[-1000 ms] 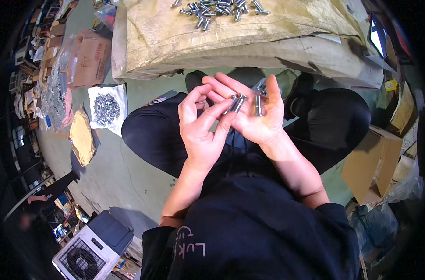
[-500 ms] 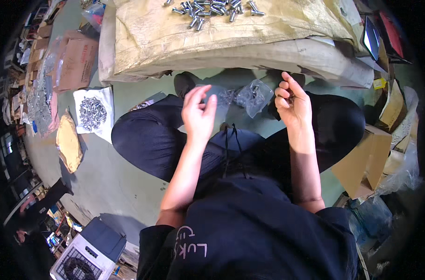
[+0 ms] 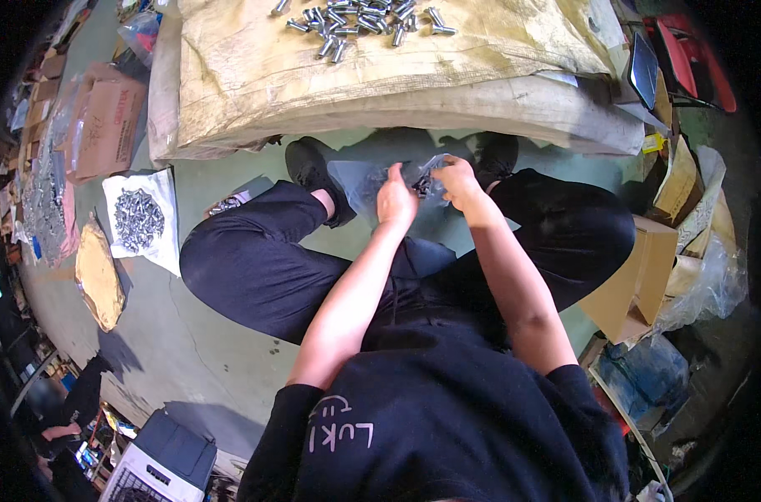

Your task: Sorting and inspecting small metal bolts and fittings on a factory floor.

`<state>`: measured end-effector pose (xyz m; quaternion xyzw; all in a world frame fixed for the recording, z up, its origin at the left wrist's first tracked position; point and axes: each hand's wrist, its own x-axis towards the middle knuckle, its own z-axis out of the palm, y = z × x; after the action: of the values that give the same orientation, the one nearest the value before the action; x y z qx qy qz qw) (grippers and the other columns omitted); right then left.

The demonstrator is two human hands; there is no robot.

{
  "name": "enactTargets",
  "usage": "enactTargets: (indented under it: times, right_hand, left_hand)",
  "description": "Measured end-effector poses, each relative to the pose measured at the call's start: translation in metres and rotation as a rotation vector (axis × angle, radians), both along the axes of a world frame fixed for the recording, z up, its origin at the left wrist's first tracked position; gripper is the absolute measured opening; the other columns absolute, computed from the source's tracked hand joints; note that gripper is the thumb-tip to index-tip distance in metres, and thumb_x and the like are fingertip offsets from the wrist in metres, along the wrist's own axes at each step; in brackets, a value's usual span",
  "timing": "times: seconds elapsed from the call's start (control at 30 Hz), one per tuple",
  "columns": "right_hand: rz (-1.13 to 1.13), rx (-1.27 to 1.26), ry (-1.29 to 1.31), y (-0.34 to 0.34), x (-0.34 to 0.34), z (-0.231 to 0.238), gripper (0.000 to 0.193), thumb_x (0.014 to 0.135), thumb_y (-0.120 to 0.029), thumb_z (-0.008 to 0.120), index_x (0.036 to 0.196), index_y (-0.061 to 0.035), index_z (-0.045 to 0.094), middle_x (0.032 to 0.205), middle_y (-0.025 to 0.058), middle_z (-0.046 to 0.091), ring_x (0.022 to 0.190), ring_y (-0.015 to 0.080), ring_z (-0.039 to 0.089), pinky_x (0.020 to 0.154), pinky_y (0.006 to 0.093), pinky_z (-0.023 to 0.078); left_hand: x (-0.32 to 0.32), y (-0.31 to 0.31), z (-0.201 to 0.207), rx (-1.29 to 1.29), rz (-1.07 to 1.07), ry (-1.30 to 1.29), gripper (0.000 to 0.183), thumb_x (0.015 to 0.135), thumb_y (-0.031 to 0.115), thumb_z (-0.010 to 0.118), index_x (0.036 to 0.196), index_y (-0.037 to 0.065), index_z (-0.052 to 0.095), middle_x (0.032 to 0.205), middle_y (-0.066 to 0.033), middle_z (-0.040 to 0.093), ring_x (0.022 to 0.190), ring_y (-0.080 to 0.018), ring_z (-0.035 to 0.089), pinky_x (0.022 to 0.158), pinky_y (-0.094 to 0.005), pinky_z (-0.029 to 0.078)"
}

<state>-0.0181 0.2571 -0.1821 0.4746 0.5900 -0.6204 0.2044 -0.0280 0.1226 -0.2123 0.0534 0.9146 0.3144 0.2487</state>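
Observation:
Between my knees, a clear plastic bag [image 3: 433, 164] with small dark metal parts [image 3: 421, 186] in it is held between my two hands. My right hand [image 3: 459, 181] pinches the bag's right side, fingers bent. My left hand [image 3: 395, 202] is closed at its left side, thumb pointing away from me; its other fingers are partly hidden. Another sheet of clear plastic [image 3: 354, 180] spreads on the floor beside my left hand. Ahead, a pile of shiny metal bolts [image 3: 360, 18] lies on a yellowish woven cover [image 3: 481, 54] over a low platform.
At left, a white sheet holds many small metal pieces [image 3: 139, 219], beside a tan flat package [image 3: 99, 272] and a cardboard box [image 3: 109, 125]. An open carton [image 3: 635, 276] stands by my right knee. An air cooler [image 3: 159, 460] and another person's arm [image 3: 63, 431] are at lower left.
Both hands have come down and closer together, onto the bag that lay on the floor between my feet. The view has shifted slightly, and my knees with it.

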Motion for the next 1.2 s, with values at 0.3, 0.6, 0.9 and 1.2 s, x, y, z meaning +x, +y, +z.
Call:
enactTargets:
  times: [0.3,0.6,0.9,1.2]
  right_hand:
    - [-0.03,0.055,0.355,0.029,0.003,0.07,0.033,0.08,-0.011,0.052,0.11,0.0033,0.051,0.09,0.011,0.06,0.078,0.0173,0.06,0.063,0.0274,0.048]
    - [0.803,0.478,0.599,0.049,-0.025,0.156,0.025,0.073,-0.008,0.055,0.096,0.0024,0.056,0.079,0.0174,0.059,0.073,0.0276,0.06,0.067,0.032,0.047]
    - [1.278,0.674,0.789,0.033,-0.026,0.135,0.027,0.069,-0.008,0.053,0.094,-0.0008,0.049,0.073,0.013,0.055,0.069,0.0281,0.058,0.059,0.0357,0.048]
    - [1.442,0.717,0.709,0.028,-0.027,0.122,0.031,0.065,-0.007,0.055,0.095,0.0,0.051,0.078,0.0113,0.056,0.073,0.0251,0.059,0.062,0.0337,0.049]
  left_hand:
    - [0.004,-0.003,0.008,0.174,0.048,-0.001,0.056,0.067,0.012,0.064,0.117,0.005,0.041,0.082,-0.0205,0.06,0.074,-0.0385,0.058,0.07,-0.0447,0.045]
    - [-0.132,-0.02,0.156,0.339,0.045,0.759,0.025,0.077,0.012,0.059,0.101,0.004,0.056,0.083,-0.0076,0.059,0.075,-0.0159,0.056,0.069,-0.03,0.045]
    - [-0.268,0.024,0.126,-0.212,-0.481,0.729,0.094,0.058,0.061,0.063,0.134,0.024,0.024,0.14,-0.0226,0.007,0.128,-0.0412,0.004,0.103,-0.0499,0.011]
    - [-0.282,0.064,0.133,-0.202,-0.558,0.76,0.069,0.063,0.06,0.058,0.122,0.028,0.044,0.131,-0.0209,0.031,0.122,-0.0396,0.025,0.095,-0.0502,0.029]
